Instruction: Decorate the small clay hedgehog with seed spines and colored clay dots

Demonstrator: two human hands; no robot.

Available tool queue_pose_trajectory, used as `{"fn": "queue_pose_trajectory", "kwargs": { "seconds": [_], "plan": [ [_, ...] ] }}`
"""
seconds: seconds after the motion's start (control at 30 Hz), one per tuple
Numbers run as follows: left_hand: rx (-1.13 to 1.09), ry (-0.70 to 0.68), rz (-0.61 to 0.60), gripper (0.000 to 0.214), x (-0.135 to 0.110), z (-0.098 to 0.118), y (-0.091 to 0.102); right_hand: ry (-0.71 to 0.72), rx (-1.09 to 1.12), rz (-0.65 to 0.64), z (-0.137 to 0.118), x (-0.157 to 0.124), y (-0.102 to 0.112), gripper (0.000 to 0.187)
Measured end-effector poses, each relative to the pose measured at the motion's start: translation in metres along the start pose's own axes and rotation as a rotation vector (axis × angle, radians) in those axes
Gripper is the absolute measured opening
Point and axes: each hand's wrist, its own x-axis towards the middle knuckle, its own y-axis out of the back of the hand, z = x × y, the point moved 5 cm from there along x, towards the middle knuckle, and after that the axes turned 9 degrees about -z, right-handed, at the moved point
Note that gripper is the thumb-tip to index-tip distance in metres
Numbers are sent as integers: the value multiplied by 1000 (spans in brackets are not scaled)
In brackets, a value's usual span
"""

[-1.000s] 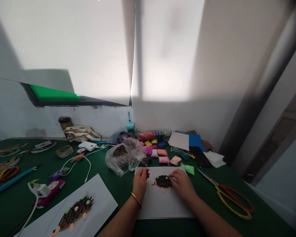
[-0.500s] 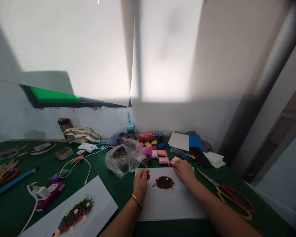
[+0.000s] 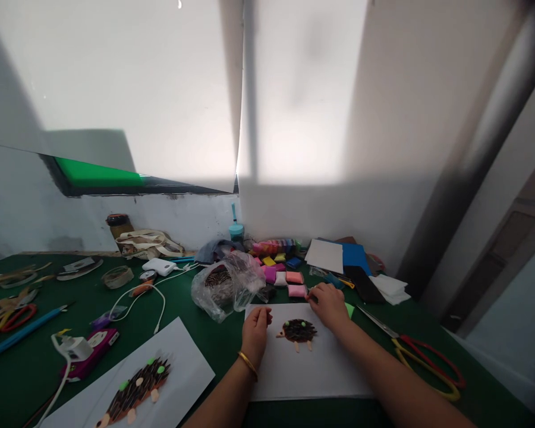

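A small hedgehog picture [image 3: 298, 330] with a dark spiky body, green dots and pale pink feet lies on a white paper sheet [image 3: 303, 371]. My left hand [image 3: 255, 336] rests on the sheet's left part, just left of the hedgehog, with its fingers curled together and a gold bangle [image 3: 247, 365] on the wrist. My right hand [image 3: 329, 306] lies over the sheet's far edge, its fingertips beside a pale pink clay scrap [image 3: 311, 290]. Whether those fingers pinch anything is hidden. A larger finished hedgehog [image 3: 136, 386] lies on another sheet [image 3: 182, 362] at lower left.
A clear plastic bag of dark strips [image 3: 227, 285] sits left of several clay packets [image 3: 285, 276]. Scissors with red and yellow handles [image 3: 428, 368] lie at right. Cables, a blue pen [image 3: 27, 336] and tape cover the green mat's left side.
My right hand has moved off the hedgehog, up and over the sheet's far edge to the pale pink scrap. My left hand has barely moved, and the view has shifted slightly.
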Motion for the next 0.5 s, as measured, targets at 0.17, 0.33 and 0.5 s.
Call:
{"fn": "queue_pose_trajectory", "kwargs": {
  "seconds": [0.17, 0.33, 0.5],
  "plan": [
    [-58, -21, -126, 34, -10, 22, -22, 146, 259, 78, -39, -32, 28, 17],
    [-333, 103, -356, 37, -28, 42, -55, 241, 345, 38, -72, -61, 43, 13],
    [-332, 170, -311, 41, -32, 46, -49, 240, 458, -15, -79, -68, 50, 14]
  ]
}}
